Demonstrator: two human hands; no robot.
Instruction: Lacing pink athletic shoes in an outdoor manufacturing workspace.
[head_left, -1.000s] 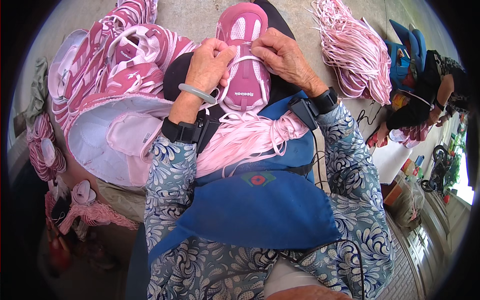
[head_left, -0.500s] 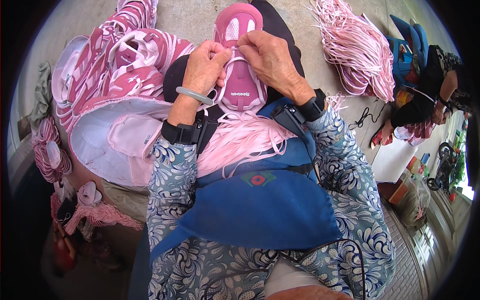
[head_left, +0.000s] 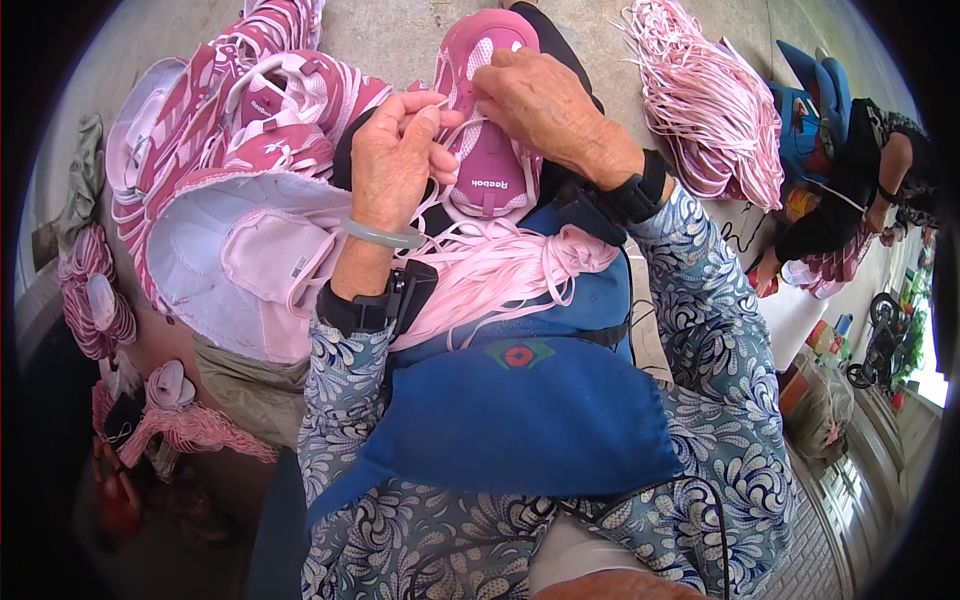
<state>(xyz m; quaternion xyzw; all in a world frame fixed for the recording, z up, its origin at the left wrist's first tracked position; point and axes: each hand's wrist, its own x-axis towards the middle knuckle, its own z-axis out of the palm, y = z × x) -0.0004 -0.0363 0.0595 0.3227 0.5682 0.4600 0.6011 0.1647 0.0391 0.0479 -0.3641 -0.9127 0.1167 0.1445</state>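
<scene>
A pink shoe upper point(head_left: 490, 172) with white mesh and pale edging lies across my lap, its toe pointing away. My left hand point(head_left: 388, 165) is beside its left edge, thumb and fingers pinched on a thin pale shoelace point(head_left: 452, 130). Over the lacing area, my right hand point(head_left: 555, 108) has its fingers bunched together at the upper's eyelets; the fingertips are partly hidden, and a lace seems to run to them. Below the upper, a loose bundle of pale pink shoelaces point(head_left: 500, 275) rests on my blue apron point(head_left: 520, 420).
Stacked pink uppers point(head_left: 290, 105) stand at the left, with a white-lined piece point(head_left: 190, 240) in front. A large heap of pink laces point(head_left: 705, 110) lies on the floor at the right. Farther right, another person point(head_left: 870, 175) sits beside more pink uppers.
My left hand has drawn back a little to the left with the lace. The right hand has shifted slightly up and right, and the upper has tilted a little.
</scene>
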